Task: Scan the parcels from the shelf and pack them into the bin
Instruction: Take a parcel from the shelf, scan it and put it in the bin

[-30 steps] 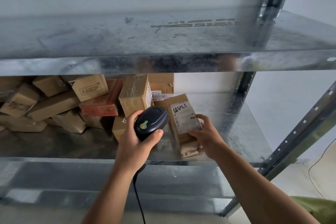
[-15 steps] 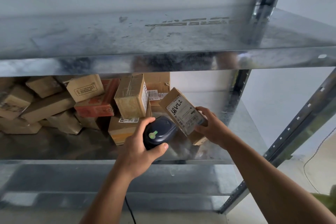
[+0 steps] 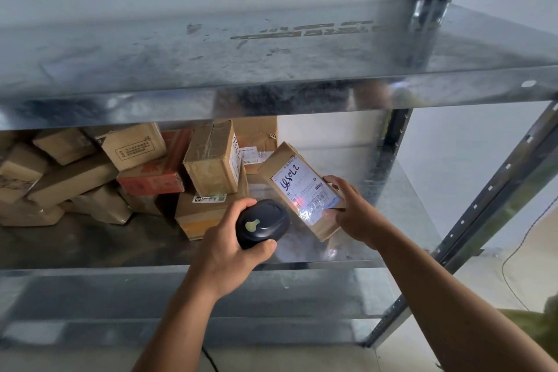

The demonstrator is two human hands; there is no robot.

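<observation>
So on my feed the middle shelf (image 3: 90, 244) is pretty crowded on the left and centre: a heap of cardboard boxes (image 3: 69, 178) lying every which way, a red box (image 3: 151, 180) wedged in the middle, and a taller brown box (image 3: 211, 160) sitting on top of a flat box (image 3: 196, 214) with an orange stripe. That stack is just left of the hands, and the scanner overlaps the flat box's front corner in my view.

The upper shelf (image 3: 271, 51) hangs low over everything, so headroom is tight. The right side of the middle shelf is bare metal, and that's where the open room is. It ends at the dark rear post (image 3: 392, 142), with the slanted front upright (image 3: 495, 190) further right. A thin cable (image 3: 519, 251) runs across the floor past it.

The left hand (image 3: 229, 251) comes up from below with its fingers wrapped round the black scanner (image 3: 262, 223), thumb along the near side, nose aimed right. The right hand (image 3: 353, 214) grips the parcel (image 3: 302, 190) by its right edge and holds it tilted above the front right part of the shelf, label (image 3: 302, 187) facing up. There's a bright glow with a red spot on the label's lower end. Scanner and parcel are just beside each other; I can't tell if they touch.
</observation>
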